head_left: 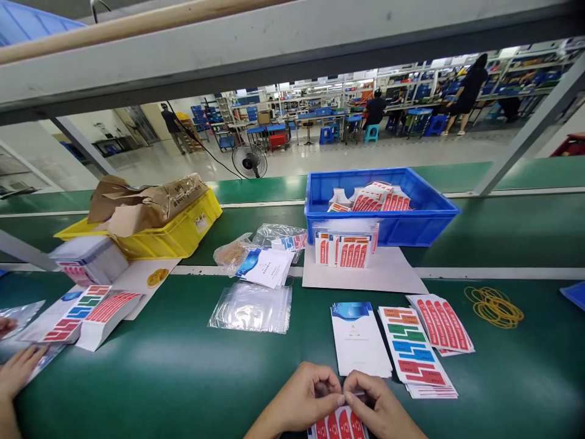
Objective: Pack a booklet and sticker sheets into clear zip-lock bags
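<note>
My left hand [311, 396] and my right hand [378, 403] meet at the bottom edge of the view. Both pinch the top edge of a clear plastic bag with red-printed label sheets [340, 425] in it; its lower part is out of view. Just beyond my hands lies a stack of white and blue leaflets [359, 341]. To its right is a stack of multicoloured label sheets [415, 350], with red label sheets [443, 324] behind it. Empty clear bags [251, 308] lie to the left, under more leaflets [269, 267].
A blue bin [427, 210] holds filled bags; more filled bags [345, 249] lean on its front. Yellow rubber bands [494, 306] lie right. At left stand a yellow bin [194, 228] with brown paper and paper stacks [107, 317]. A co-worker's hand [21, 369] shows far left.
</note>
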Available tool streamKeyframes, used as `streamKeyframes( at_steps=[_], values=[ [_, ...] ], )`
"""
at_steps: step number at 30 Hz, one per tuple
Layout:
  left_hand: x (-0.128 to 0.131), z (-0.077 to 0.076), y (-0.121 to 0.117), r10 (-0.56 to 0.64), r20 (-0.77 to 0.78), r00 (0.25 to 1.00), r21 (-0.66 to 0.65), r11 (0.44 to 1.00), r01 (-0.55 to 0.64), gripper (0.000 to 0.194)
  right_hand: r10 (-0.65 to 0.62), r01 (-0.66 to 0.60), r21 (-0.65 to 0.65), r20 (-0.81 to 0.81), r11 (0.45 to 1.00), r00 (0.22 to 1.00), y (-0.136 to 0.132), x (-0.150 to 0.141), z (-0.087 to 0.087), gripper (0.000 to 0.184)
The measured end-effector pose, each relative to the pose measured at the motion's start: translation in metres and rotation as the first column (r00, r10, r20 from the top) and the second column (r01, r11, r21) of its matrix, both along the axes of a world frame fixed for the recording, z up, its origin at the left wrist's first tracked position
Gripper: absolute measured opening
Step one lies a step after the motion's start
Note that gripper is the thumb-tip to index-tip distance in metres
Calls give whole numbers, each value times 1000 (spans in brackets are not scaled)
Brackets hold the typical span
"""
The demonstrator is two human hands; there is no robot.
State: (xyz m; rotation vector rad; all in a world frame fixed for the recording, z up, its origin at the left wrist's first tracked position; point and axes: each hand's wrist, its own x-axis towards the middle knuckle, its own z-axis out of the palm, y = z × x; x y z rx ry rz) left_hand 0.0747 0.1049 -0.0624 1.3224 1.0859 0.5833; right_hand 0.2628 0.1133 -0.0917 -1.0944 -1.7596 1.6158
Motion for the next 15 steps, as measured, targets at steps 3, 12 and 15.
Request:
streamKeyframes(
  at_steps=[3, 12, 15],
  values=[
    [0, 1, -1, -7, -13, 1000, 0, 1000, 7, 25, -1, 1, -11, -2, 1000, 1000, -2, -1, -1, 28],
    [-4, -5, 2, 42, -1, 999, 25, 999, -42, 29, -71, 64, -93, -76, 994, 995, 2, 4, 1, 28],
    [-8, -3, 5, 44, 40, 998, -31, 999, -43, 31, -84, 72, -118, -97, 990, 992, 5, 6, 3, 30]
  ],
)
